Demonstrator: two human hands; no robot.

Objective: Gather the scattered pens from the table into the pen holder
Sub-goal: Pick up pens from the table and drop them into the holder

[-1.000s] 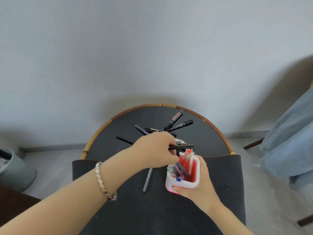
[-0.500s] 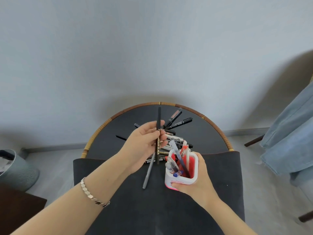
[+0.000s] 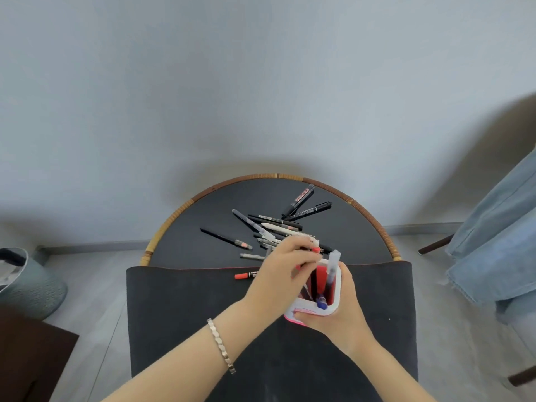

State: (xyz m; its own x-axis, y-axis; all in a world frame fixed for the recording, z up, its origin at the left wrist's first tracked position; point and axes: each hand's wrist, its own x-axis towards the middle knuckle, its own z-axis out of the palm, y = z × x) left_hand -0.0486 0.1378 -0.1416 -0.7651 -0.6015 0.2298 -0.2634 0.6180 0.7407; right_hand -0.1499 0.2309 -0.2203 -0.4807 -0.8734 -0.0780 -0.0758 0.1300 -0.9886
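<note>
The white pen holder [image 3: 336, 281] with a red inside sits on the black mat, tilted toward me, with several pens in it. My right hand [image 3: 338, 319] grips it from the near right side. My left hand [image 3: 282, 275] hovers at the holder's left rim, its fingers pinched on a black pen [image 3: 307, 289] whose shaft runs down into the holder. Scattered pens [image 3: 275, 227] lie piled on the round table behind it. Two black markers [image 3: 301, 198] rest at the far right, a thin black pen [image 3: 223, 237] at the left, and a red-capped pen [image 3: 245, 275] on the mat's edge.
The round black table has a rattan rim [image 3: 174, 216], and a black mat [image 3: 179, 320] hangs over its near side. A grey bin [image 3: 32, 285] stands on the floor at left. Blue denim cloth [image 3: 499, 242] hangs at right, with a dark chair leg [image 3: 435, 245] beside it.
My left hand lifted a black pen off the pile, turned it upright and brought it down into the holder. The right hand kept hold of the holder and tilted it.
</note>
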